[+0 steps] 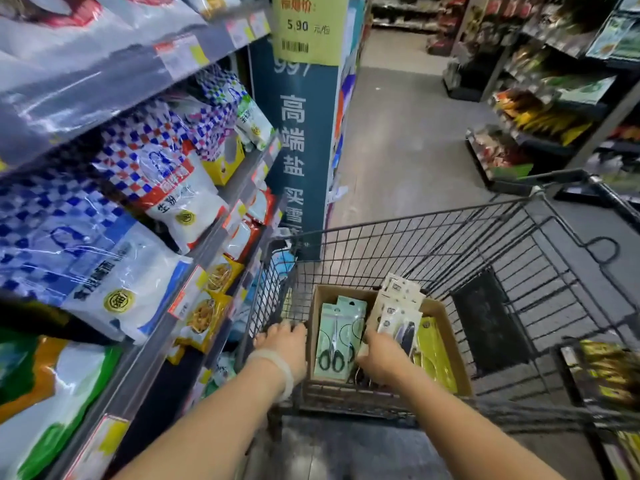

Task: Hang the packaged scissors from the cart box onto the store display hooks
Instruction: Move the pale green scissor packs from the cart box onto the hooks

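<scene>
Head view: I see a wire shopping cart (450, 244) standing beside a shelf of flour bags (162, 188); one bag reads "生粉". A yellow price sign (308, 27) above reads "5.90", and the blue end panel (294, 140) below it reads "高端盐".

A cardboard box (446, 327) sits in the cart's near left corner. Inside it, a green-carded pack of scissors (337, 336) lies flat on the left, long axis running away from me, black handles nearest me and blades pointing to the far side. Cream-carded packs (398, 299) stand tilted in the middle; yellow packs (433, 351) lean at the right. Their print is too small to read.

My left hand (285, 344), with a pale wristband, is curled over the cart's near rim just left of the box. My right hand (384, 358) reaches into the box between the green and cream packs; whether its fingers grip a pack I cannot tell.
</scene>
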### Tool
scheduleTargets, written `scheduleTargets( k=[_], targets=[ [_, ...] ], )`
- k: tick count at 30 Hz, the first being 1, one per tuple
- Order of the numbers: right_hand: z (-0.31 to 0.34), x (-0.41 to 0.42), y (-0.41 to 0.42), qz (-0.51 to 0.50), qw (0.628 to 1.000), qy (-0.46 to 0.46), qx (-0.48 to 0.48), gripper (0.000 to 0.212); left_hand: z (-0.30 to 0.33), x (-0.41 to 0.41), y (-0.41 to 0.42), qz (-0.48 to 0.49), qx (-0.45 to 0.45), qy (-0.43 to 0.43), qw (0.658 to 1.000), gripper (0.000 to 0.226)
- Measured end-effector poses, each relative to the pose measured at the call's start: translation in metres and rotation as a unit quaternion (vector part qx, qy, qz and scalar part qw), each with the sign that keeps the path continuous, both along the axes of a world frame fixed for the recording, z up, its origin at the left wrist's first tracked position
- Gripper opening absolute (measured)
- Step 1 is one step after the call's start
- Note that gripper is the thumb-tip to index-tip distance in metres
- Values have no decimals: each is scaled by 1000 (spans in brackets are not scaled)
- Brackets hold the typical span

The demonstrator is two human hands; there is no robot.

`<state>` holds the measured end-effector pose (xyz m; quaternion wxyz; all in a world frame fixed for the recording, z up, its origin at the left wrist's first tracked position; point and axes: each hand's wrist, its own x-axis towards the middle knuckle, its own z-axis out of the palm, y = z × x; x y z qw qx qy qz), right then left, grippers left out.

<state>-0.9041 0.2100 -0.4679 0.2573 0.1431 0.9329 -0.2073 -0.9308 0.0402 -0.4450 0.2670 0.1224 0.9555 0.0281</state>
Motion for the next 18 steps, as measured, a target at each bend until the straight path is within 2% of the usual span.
scheduleTargets(
  k=[10,16,18],
  targets=[
    [-102,-102,10,-9,995,-91,-49,41,-79,-75,9,49,-31,-131,990,57],
    [-173,-146,33,-40,985,-151,-68,57,-129,-121,31,59,-41,-160,985,66],
    [-192,-157,40,-65,981,-168,-66,54,-146,-131,37,67,-32,-172,982,67]
  ],
)
